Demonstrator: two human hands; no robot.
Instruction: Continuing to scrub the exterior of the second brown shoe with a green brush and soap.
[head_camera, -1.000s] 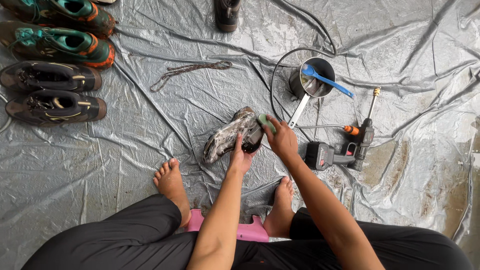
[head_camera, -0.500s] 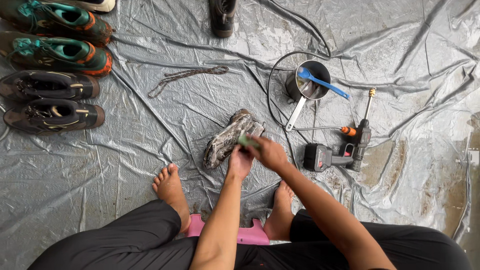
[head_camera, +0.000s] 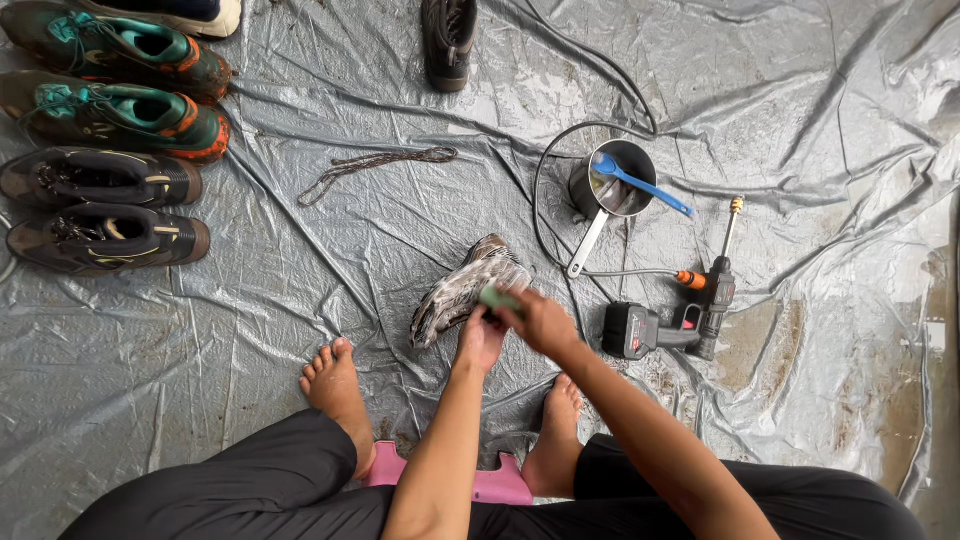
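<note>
on a wet grey tarpaulin (head_camera: 300, 330) spread over the floor, a seated person, barefoot and in dark trousers, works on a muddy grey shoe (head_camera: 462, 290) lying just ahead of the feet. the left hand (head_camera: 480, 340) grips the shoe's near end, fingers clenched on it. the right hand (head_camera: 540, 322) presses a small green scrubbing pad (head_camera: 497, 298) against the shoe, fingers closed around the pad. to the right lie a steel saucepan (head_camera: 612, 180) with a blue brush (head_camera: 640, 182) in it and a cordless spray gun (head_camera: 675, 320). four shoes line the left edge, and a loose lace (head_camera: 375, 165) lies between.
</note>
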